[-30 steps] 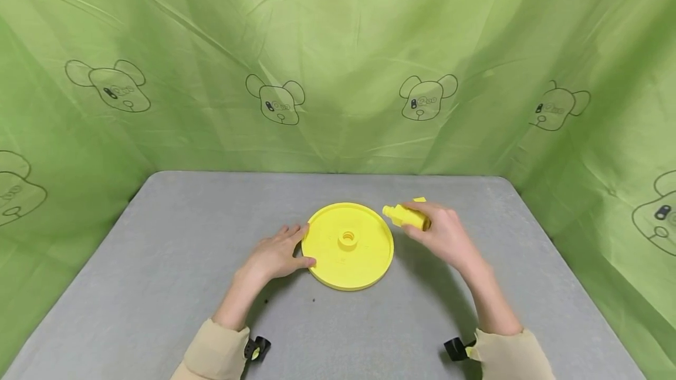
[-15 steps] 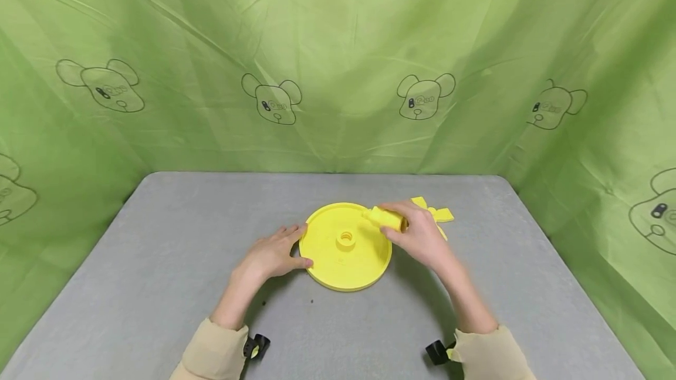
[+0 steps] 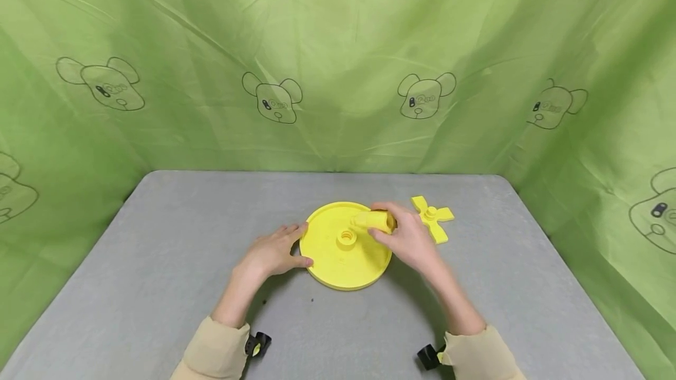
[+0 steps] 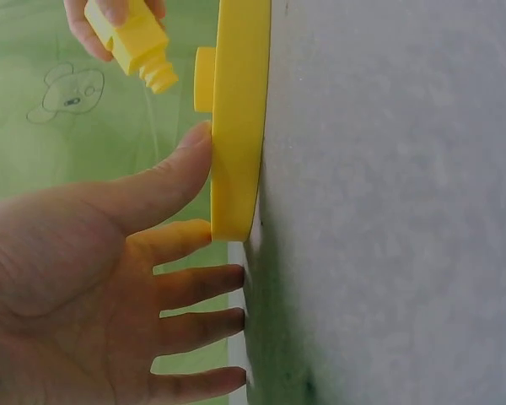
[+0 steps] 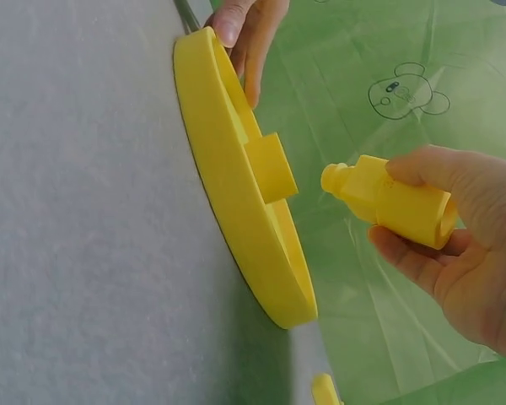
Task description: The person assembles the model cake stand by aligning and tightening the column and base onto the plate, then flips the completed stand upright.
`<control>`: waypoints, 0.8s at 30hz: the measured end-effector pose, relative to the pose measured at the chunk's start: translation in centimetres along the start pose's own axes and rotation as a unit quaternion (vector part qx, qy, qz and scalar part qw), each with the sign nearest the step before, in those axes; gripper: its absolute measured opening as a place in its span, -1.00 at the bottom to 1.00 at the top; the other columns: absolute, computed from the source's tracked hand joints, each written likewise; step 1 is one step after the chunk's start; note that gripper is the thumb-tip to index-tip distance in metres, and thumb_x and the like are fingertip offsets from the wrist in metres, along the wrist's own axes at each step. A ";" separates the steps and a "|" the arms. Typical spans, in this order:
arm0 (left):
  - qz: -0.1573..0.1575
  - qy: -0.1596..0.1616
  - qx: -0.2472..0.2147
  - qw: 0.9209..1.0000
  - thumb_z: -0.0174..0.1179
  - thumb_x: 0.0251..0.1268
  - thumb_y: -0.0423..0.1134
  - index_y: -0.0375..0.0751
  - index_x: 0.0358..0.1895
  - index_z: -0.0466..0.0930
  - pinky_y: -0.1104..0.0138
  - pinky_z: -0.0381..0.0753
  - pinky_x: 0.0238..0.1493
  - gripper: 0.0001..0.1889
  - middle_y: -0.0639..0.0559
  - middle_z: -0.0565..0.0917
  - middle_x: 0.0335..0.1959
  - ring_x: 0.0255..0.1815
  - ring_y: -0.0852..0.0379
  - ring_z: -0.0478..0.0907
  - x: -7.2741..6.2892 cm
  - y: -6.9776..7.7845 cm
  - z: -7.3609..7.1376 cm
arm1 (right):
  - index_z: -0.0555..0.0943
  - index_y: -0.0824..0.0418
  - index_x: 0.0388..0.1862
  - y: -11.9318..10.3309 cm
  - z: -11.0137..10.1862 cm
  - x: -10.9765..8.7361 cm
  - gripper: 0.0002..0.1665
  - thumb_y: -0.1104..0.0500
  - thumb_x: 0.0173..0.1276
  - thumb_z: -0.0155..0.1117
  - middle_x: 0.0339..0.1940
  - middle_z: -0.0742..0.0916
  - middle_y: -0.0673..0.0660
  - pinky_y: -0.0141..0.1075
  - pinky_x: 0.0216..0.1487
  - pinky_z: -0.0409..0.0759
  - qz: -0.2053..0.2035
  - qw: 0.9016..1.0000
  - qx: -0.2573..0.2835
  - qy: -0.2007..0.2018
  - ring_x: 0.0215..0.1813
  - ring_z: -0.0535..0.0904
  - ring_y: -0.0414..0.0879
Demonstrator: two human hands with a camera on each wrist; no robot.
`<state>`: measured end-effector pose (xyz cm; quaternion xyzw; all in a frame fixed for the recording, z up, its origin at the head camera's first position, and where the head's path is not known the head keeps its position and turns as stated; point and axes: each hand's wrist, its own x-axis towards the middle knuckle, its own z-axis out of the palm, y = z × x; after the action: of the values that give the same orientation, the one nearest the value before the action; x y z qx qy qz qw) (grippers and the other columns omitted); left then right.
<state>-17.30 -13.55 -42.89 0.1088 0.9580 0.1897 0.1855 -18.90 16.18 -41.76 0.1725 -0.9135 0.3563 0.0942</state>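
Observation:
A round yellow plate with a raised rim [image 3: 330, 268] lies flat on the grey table, and a short threaded socket [image 3: 345, 241] rises from its centre. At the plate's left edge my left hand [image 3: 271, 252] rests with straight fingers, thumb on the rim and several fingertips on the table. My right hand [image 3: 409, 236] grips a yellow post [image 5: 401, 202] by its round, hollow end. The post is held tilted above the plate, its threaded tip [image 4: 160, 78] pointing down toward the socket and apart from it.
To the right of the plate lies a yellow four-armed piece [image 3: 434, 228] with a stud in its middle. Green cloth [image 3: 338, 63] printed with bear heads hangs behind and beside the table [image 3: 158, 239].
My right hand has carried the post leftward from beside the plate to over it, close to the socket, uncovering the four-armed piece. My left hand stays at the rim.

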 end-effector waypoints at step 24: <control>-0.001 0.008 -0.002 1.000 0.35 0.31 0.19 -0.03 0.65 0.14 -0.39 0.13 0.54 -0.07 -0.18 0.22 0.65 0.67 -0.25 0.14 0.2 -0.1 0.2 | 0.58 0.10 0.17 -0.4 1.6 -0.3 -0.42 0.16 0.19 0.61 -0.03 0.81 0.09 -0.14 0.00 0.76 0.034 0.992 0.118 0.012 -0.04 0.75 -0.05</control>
<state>-17.37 -13.52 -43.15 0.1056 0.9594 0.1918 0.1778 -18.55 14.87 -42.81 0.1472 -0.8690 0.4668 0.0724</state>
